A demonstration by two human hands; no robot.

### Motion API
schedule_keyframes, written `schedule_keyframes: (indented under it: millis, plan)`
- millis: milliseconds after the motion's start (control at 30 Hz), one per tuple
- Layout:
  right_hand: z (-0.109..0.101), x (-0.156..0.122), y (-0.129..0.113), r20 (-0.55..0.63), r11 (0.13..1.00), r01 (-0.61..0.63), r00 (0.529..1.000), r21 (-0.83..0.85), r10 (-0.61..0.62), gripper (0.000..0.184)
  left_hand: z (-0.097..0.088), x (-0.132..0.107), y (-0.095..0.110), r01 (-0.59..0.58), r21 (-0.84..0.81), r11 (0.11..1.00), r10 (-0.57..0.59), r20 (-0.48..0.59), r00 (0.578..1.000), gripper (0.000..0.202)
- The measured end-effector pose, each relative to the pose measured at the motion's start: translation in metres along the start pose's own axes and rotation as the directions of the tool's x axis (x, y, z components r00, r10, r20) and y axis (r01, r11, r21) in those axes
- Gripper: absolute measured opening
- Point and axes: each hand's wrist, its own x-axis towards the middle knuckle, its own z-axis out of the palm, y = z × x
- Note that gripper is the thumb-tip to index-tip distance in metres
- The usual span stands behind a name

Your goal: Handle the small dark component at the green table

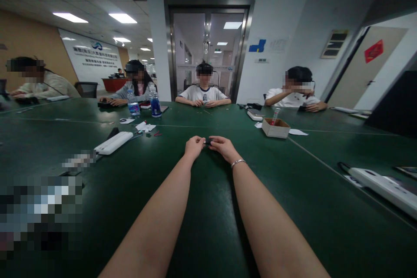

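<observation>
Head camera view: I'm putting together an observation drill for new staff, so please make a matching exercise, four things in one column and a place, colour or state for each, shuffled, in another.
Things
1. small dark item
2. bracelet
3. open box
4. red sign

Place, colour or state
A. on the door
B. at the fingertips of the left hand and right hand
C. silver-coloured
D. has a tube poking up from it

Pairs: 1-B, 2-C, 3-D, 4-A

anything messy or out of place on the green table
Slightly: white paper scraps lie loose near a blue bottle, with a small red piece beside them, like litter. No spill shows. The dark item between left hand and right hand is too small to check for damage.
</observation>
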Motion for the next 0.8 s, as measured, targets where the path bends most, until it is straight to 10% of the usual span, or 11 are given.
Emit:
schedule_keyframes:
  millis: [567, 800]
  plan:
    - [-0.001, -0.008, -0.009, 0.031, 0.99, -0.041, 0.999, 0.138, 0.037, 0.026, 0.003, 0.0, -0.002, -0.012, 0.065, 0.998, 0.005, 0.108, 0.994, 0.036]
    - [0.003, -0.009, -0.012, -0.021, 0.988, -0.105, 0.994, 0.116, 0.108, 0.005, 0.005, -0.003, -0.001, -0.134, -0.033, 0.99, 0.133, -0.009, 0.991, 0.02]
